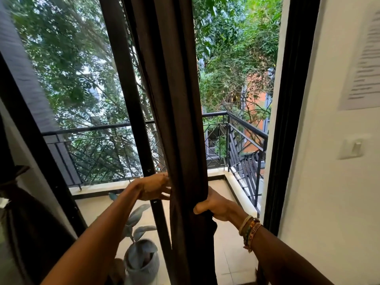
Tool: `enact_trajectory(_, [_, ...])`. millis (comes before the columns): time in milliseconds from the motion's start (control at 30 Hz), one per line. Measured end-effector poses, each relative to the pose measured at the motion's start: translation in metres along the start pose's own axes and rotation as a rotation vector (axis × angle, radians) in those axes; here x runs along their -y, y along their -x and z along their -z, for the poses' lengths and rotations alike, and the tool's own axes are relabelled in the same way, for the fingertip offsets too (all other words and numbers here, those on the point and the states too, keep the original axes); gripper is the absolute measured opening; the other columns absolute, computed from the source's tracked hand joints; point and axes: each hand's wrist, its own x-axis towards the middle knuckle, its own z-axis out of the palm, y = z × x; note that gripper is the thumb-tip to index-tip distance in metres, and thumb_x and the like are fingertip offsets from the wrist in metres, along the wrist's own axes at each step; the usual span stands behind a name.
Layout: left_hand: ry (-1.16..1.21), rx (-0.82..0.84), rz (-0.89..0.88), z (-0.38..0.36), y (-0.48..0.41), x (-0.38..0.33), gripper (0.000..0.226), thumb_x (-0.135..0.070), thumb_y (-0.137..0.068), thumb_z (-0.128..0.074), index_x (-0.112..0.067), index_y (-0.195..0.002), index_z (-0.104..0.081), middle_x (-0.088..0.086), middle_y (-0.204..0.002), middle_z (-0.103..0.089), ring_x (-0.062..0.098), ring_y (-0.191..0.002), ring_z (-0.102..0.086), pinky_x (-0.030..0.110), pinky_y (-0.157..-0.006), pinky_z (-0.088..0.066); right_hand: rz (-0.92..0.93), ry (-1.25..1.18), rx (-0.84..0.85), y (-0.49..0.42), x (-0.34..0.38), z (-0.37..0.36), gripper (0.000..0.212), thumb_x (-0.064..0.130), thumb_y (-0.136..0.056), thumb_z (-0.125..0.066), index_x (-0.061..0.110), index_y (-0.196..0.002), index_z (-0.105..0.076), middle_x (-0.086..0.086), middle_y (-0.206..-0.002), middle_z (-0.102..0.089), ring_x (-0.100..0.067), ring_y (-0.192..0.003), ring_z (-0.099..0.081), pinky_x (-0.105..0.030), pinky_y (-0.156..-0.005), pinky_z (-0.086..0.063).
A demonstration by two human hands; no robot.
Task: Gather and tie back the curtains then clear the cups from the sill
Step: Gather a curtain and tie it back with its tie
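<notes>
A dark brown curtain [176, 99] hangs gathered into a narrow column in the middle of the glass door. My right hand [213, 205] grips its right side at waist height, fingers curled round the bunched cloth. My left hand [154, 187] is at the curtain's left edge, fingers straight and reaching behind the fabric; its fingertips are hidden by the cloth. A second dark curtain [26, 219] hangs bunched at the far left. No cups or sill are in view.
Black door frames [127, 89] stand left of the curtain and at the right [287, 120]. A potted plant [141, 258] sits on the balcony floor below my left arm. A black railing [242, 140] bounds the balcony. A white wall with a switch [353, 148] is on the right.
</notes>
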Motion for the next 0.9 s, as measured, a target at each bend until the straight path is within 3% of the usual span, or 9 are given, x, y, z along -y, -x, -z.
enact_trajectory(133, [-0.045, -0.108, -0.063, -0.006, 0.000, -0.001, 0.027, 0.006, -0.092, -0.052, 0.004, -0.116, -0.063, 0.018, -0.101, -0.068, 0.028, -0.092, -0.065, 0.036, -0.080, -0.057, -0.008, 0.003, -0.067, -0.009, 0.002, 0.000, 0.053, -0.005, -0.064, -0.063, 0.004, -0.116, -0.065, -0.010, -0.102, -0.069, -0.022, -0.099, -0.067, -0.031, -0.084, -0.056])
enact_trajectory(233, [-0.044, -0.273, -0.164, -0.009, -0.001, -0.005, 0.028, 0.004, -0.090, -0.060, -0.019, -0.089, -0.077, 0.002, -0.086, -0.076, 0.029, -0.091, -0.071, 0.038, -0.079, -0.060, -0.013, 0.050, -0.153, -0.016, 0.004, -0.002, 0.050, -0.001, -0.063, -0.069, 0.009, -0.113, -0.065, -0.008, -0.100, -0.071, -0.024, -0.099, -0.068, -0.030, -0.082, -0.058])
enact_trajectory(333, [-0.015, -0.362, -0.314, -0.022, 0.012, -0.014, 0.026, 0.005, -0.093, -0.056, -0.018, -0.100, -0.067, 0.003, -0.094, -0.070, 0.020, -0.089, -0.067, 0.039, -0.083, -0.056, -0.021, 0.105, -0.188, -0.021, 0.010, -0.003, 0.055, 0.000, -0.069, -0.078, 0.023, -0.114, -0.058, 0.001, -0.105, -0.069, -0.017, -0.100, -0.066, -0.025, -0.080, -0.056])
enact_trajectory(433, [0.040, -0.414, -0.398, -0.028, 0.014, -0.014, 0.029, 0.007, -0.095, -0.051, -0.020, -0.090, -0.060, 0.000, -0.091, -0.061, 0.012, -0.084, -0.059, 0.034, -0.079, -0.053, -0.024, 0.206, -0.198, -0.024, 0.015, -0.004, 0.058, 0.004, -0.073, -0.080, 0.038, -0.108, -0.051, 0.010, -0.103, -0.066, -0.007, -0.094, -0.065, -0.015, -0.072, -0.053])
enact_trajectory(500, [0.036, -0.469, -0.421, -0.029, 0.013, -0.013, 0.027, 0.005, -0.095, -0.053, -0.020, -0.086, -0.059, 0.001, -0.089, -0.060, 0.016, -0.083, -0.057, 0.038, -0.079, -0.052, -0.024, 0.247, -0.225, -0.023, 0.017, -0.005, 0.059, 0.009, -0.071, -0.083, 0.037, -0.111, -0.050, 0.015, -0.100, -0.065, -0.002, -0.091, -0.064, -0.012, -0.069, -0.051])
enact_trajectory(567, [-0.014, -0.515, -0.441, -0.027, 0.013, -0.010, 0.017, 0.006, -0.093, -0.055, -0.009, -0.091, -0.061, -0.002, -0.087, -0.058, 0.015, -0.082, -0.057, 0.036, -0.080, -0.051, -0.020, 0.257, -0.288, -0.022, 0.014, -0.005, 0.064, 0.014, -0.068, -0.087, 0.031, -0.119, -0.053, 0.016, -0.100, -0.066, 0.000, -0.091, -0.065, -0.013, -0.070, -0.051])
enact_trajectory(667, [-0.105, -0.467, -0.465, -0.021, 0.017, -0.003, 0.029, 0.011, -0.089, -0.060, -0.009, -0.110, -0.059, -0.004, -0.094, -0.060, 0.018, -0.093, -0.059, 0.041, -0.089, -0.050, -0.105, 0.268, -0.369, -0.019, 0.008, -0.002, 0.065, 0.034, -0.063, -0.089, 0.026, -0.121, -0.061, 0.015, -0.104, -0.069, -0.004, -0.095, -0.067, -0.019, -0.078, -0.055])
enact_trajectory(767, [0.006, -0.347, -0.364, -0.015, 0.021, -0.002, 0.034, 0.009, -0.091, -0.057, -0.020, -0.109, -0.060, 0.005, -0.107, -0.065, 0.025, -0.103, -0.063, 0.046, -0.093, -0.053, -0.189, 0.394, -0.374, -0.015, 0.002, 0.000, 0.073, 0.064, -0.059, -0.082, 0.026, -0.119, -0.067, 0.010, -0.109, -0.072, -0.009, -0.097, -0.069, -0.030, -0.086, -0.058])
enact_trajectory(900, [0.168, -0.267, -0.117, -0.011, 0.019, 0.011, 0.012, 0.008, -0.091, -0.055, 0.002, -0.095, -0.065, 0.027, -0.099, -0.063, 0.040, -0.092, -0.061, 0.060, -0.097, -0.047, -0.200, 0.501, -0.477, -0.005, 0.000, -0.005, 0.096, 0.092, -0.049, -0.062, 0.028, -0.120, -0.067, 0.010, -0.108, -0.072, -0.009, -0.095, -0.069, -0.036, -0.086, -0.059])
